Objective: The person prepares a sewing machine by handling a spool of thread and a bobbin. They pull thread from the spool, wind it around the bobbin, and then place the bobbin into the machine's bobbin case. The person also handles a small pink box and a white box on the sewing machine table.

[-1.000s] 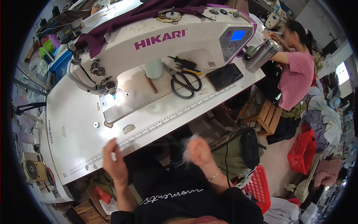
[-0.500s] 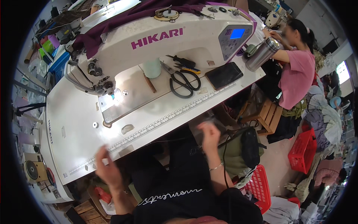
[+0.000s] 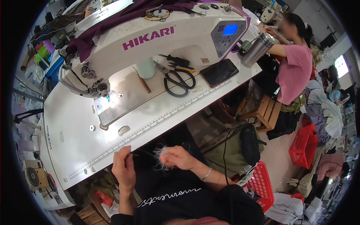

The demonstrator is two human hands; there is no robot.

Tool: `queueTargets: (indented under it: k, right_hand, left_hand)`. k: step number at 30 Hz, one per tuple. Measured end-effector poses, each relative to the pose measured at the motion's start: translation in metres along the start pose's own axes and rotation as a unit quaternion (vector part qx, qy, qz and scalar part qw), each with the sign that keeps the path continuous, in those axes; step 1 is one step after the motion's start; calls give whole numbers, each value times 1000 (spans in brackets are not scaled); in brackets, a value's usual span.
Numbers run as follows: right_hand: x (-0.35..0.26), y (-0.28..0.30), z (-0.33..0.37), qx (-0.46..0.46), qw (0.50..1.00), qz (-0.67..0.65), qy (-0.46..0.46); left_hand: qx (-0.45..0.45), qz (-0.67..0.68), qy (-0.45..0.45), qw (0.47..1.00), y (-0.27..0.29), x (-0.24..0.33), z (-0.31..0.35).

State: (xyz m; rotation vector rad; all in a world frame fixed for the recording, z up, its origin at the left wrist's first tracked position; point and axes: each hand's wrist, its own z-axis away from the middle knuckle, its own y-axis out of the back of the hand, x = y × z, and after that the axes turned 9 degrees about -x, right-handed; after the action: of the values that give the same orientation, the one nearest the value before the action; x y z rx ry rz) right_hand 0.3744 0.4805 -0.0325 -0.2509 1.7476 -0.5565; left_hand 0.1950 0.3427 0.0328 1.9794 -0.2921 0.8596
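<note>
My right hand (image 3: pixel 178 158) is closed in front of my dark clothing. A wispy tuft of pale thread (image 3: pixel 163 159) sticks out round its fingertips. To its left, my left hand (image 3: pixel 124 167) is at the table's front edge with fingers bent and pressed together; whatever may be between them is too small to make out. A gap separates the two hands. Beyond them stands a white sewing machine (image 3: pixel 150 39) with a lit needle area. A printed ruler strip (image 3: pixel 157 125) runs along the near edge of the white table (image 3: pixel 75 150).
Black-handled scissors (image 3: pixel 176 83), a screwdriver (image 3: pixel 176 59), a phone (image 3: pixel 219 72) and a steel flask (image 3: pixel 258 50) are on the table's right half. A small white bobbin (image 3: pixel 92 128) sits at left. A co-worker in pink (image 3: pixel 294 71) works at right, near a wooden stool (image 3: pixel 267 110) and red baskets (image 3: pixel 303 146).
My right hand has come left and down toward my left hand, and pale thread now shows at its fingers. My left hand has shifted right. The whole view has shifted slightly.
</note>
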Motion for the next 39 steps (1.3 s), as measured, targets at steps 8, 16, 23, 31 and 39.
queueTargets:
  k: [8, 16, 23, 31, 39]
  right_hand:
    - [-18, -7, -24, 11, 992, 49, 119]
    - [-12, -17, -18, -38, 984, 173, 25]
    - [-12, -2, -8, 47, 986, -119, 103]
    - [-7, -26, -24, -56, 986, 151, -41]
    - [-12, -14, -5, 28, 993, -105, 55]
  left_hand:
    - [-99, 20, -120, 988, -10, 23, -8]
    - [-38, -1, -103, 994, -4, 21, -17]
    - [-33, 8, -76, 997, -1, 14, -15]
    - [-78, 32, -103, 991, -5, 20, -14]
    - [-46, 48, -27, 997, -7, 11, -10]
